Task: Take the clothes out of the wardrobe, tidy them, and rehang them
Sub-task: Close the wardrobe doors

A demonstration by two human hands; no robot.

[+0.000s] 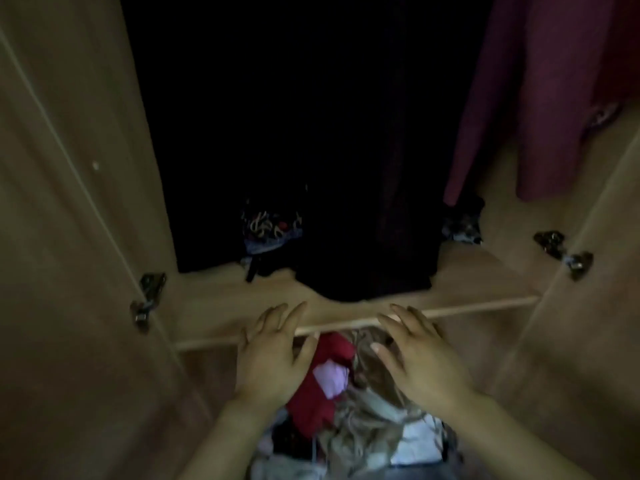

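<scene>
Both hands were open, fingers straight and spread, holding nothing. The left hand [273, 355] and the right hand [419, 355] reached over the front edge of the light wooden wardrobe shelf [485, 282]. Long black garments [329, 168] hung down to that shelf's middle, and a maroon cloth garment [540, 98] hung at its right end. Below the front edge lay a crumpled red garment [318, 407] and beige cloth [367, 434].

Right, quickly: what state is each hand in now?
Left hand: open, fingers straight, holding nothing.
Right hand: open, fingers straight, holding nothing.
</scene>
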